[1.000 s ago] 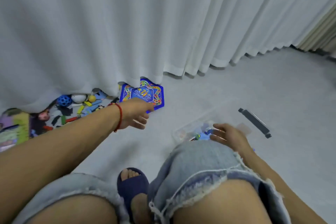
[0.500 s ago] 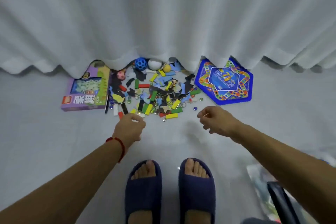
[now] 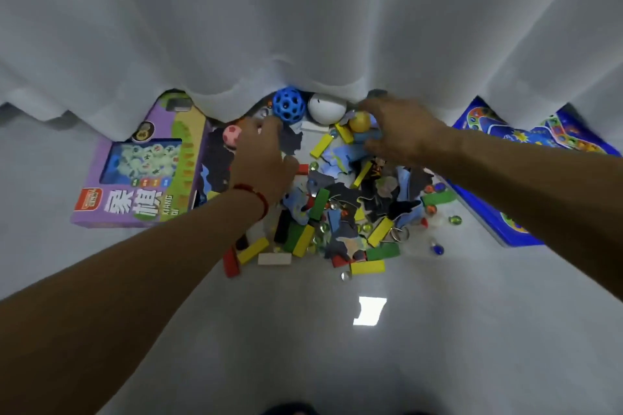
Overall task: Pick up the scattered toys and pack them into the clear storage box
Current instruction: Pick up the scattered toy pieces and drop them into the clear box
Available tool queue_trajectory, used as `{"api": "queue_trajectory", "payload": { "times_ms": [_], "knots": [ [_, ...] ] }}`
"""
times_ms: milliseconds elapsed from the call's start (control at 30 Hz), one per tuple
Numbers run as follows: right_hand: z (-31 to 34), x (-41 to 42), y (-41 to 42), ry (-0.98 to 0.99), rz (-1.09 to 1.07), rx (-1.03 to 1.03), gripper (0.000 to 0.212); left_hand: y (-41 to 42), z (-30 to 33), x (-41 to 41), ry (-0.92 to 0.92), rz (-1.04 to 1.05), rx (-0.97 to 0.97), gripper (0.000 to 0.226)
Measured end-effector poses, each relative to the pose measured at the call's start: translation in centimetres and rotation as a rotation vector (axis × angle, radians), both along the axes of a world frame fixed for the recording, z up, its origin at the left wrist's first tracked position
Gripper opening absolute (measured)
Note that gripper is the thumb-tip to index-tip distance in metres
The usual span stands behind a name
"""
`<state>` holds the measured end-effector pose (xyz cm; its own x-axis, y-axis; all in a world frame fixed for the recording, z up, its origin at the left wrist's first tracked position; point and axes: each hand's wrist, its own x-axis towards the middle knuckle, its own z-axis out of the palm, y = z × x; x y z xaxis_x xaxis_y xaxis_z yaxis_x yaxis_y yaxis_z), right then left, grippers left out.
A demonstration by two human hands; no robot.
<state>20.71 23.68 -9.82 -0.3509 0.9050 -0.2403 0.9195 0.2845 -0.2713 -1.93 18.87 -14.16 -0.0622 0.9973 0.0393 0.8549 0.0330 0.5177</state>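
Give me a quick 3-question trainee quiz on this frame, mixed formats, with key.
1. True or false: the blue holed ball lies beside the white ball at the curtain hem.
2. Which hand wears the red string bracelet? A) left hand B) right hand
3. Fill in: the purple game box lies on the pile's ____ side in the picture.

Key:
1. True
2. A
3. left
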Motion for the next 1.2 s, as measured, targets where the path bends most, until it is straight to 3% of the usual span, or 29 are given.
{"api": "queue_trajectory", "payload": {
  "times_ms": [167, 300, 367, 500, 667, 767, 833, 967, 1100, 1200],
  "knots": [
    [-1.4, -3.1, 3.8, -0.067, 0.146, 0.213, 0.071, 5.7, -0.6, 0.6, 0.208, -0.159, 0.123, 0.058],
    [-3.4, -5.8, 5.4, -0.100, 0.045, 0.242, 0.071, 8.9, -0.8, 0.5, 0.434, -0.201, 0.090, 0.045],
    [-4.8, -7.6, 5.3, -0.096, -0.002, 0.256, 0.072, 9.8, -1.0, 0.5, 0.420, -0.202, 0.038, 0.049],
    [-6.3, -9.5, 5.0, 0.047, -0.096, 0.283, 0.069, 10.0, -1.5, -0.2, 0.301, -0.186, 0.082, 0.043],
    [-4.4, -8.2, 3.5, 0.341, -0.109, 0.283, 0.062, 6.8, -0.4, -1.3, 0.042, -0.010, 0.237, 0.044],
    [-1.8, -5.4, 1.1, 0.422, -0.025, 0.165, 0.080, 3.1, 2.0, -1.5, -0.157, 0.103, 0.212, 0.048],
    [0.4, -2.7, -1.4, 0.410, 0.047, 0.120, 0.086, -0.1, 4.0, -1.0, -0.294, 0.183, 0.132, 0.051],
    [5.3, 3.0, -9.3, 0.366, 0.093, 0.131, 0.076, -6.2, 7.9, 1.0, -0.434, 0.215, -0.132, 0.054],
    [11.3, 7.3, -19.1, 0.440, -0.109, 0.153, 0.078, -11.5, 14.6, 5.3, -0.623, 0.119, -0.404, 0.061],
    [16.1, 10.6, -26.8, 0.473, -0.398, 0.232, 0.076, -15.2, 20.8, 10.6, -0.737, -0.072, -0.527, 0.047]
  ]
}}
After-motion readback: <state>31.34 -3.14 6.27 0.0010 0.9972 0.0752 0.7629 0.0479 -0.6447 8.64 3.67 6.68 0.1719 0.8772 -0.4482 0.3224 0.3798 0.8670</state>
